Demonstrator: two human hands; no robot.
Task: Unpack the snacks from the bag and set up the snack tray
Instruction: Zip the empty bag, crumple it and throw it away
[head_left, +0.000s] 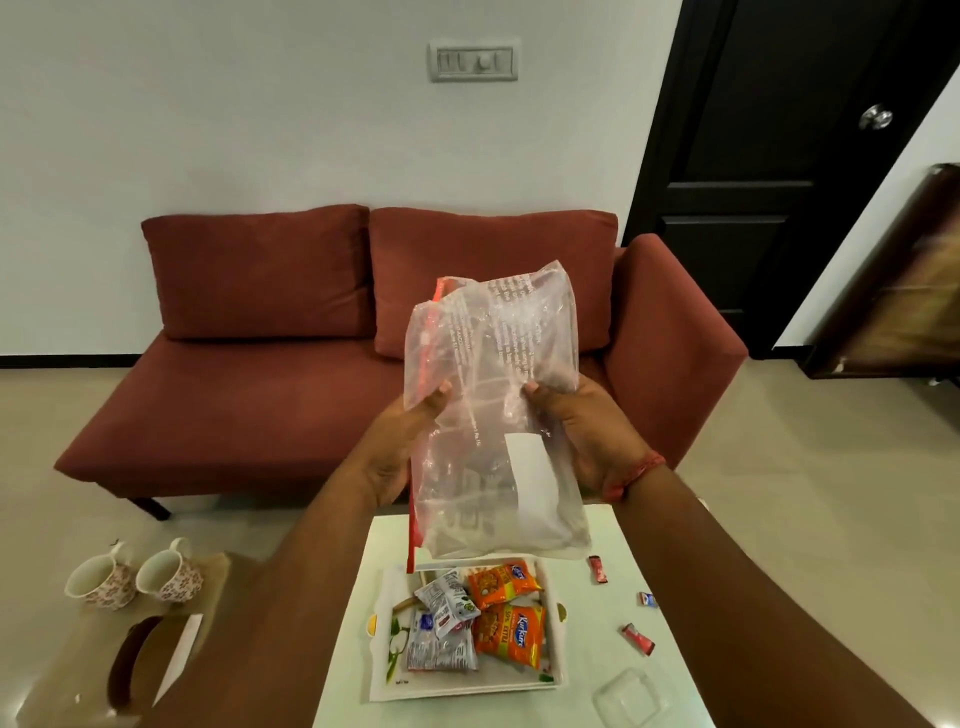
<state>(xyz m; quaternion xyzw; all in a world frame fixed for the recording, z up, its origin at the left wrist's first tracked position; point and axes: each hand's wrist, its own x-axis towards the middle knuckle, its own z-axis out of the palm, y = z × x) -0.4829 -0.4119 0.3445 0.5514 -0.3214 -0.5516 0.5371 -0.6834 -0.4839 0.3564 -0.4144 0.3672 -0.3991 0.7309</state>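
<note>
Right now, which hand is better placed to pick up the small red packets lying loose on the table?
Likely the right hand. The loose red packets lie on the white table, right of the tray, under that forearm. Both hands hold the bag; the left hand would cross over.

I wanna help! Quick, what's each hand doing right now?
Left hand: closed on the plastic bag's left edge.
Right hand: closed on the bag's right edge.

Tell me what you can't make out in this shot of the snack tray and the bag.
- Head view: the far rim of the tray is covered by the plastic bag.
- Bag print: too small and crumpled to read.
- Grey packets: labels too small.
- Small wrappers on the table: contents unreadable.
- Left hand and right hand: fingers behind the bag.
</note>
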